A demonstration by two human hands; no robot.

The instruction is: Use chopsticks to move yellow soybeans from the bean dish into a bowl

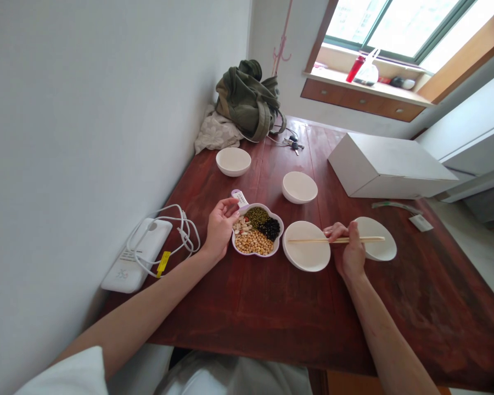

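A: Step in hand, pls?
B: Prob. steadying the lobed tray (pixel 282 226) of beans (pixel 255 242) w/ chopsticks (pixel 374 239) at the ready. Tray's mid-bench (pixel 239 302), just left of the near bowl (pixel 307 255).
A: Grip?
B: Right hand (pixel 351 253) pinches the chopsticks, tips over that bowl. Left hand (pixel 221 227) is at the tray's left edge, fingers curled; can't tell if it's pinching.
A: Next move calls for?
B: Steady tips & a still tray, I'd guess.
A: Obstacles?
B: Near bowl sits betw. right hand & tray. Right bowl (pixel 382 247) is partly hidden by right hand. Beyond: far-left bowl (pixel 233 162), far-mid bowl (pixel 299 186), green bag (pixel 245 101), keys (pixel 295 146). White box (pixel 395 164) far right; white device (pixel 138 260) w/ looped cord (pixel 183 225) left.
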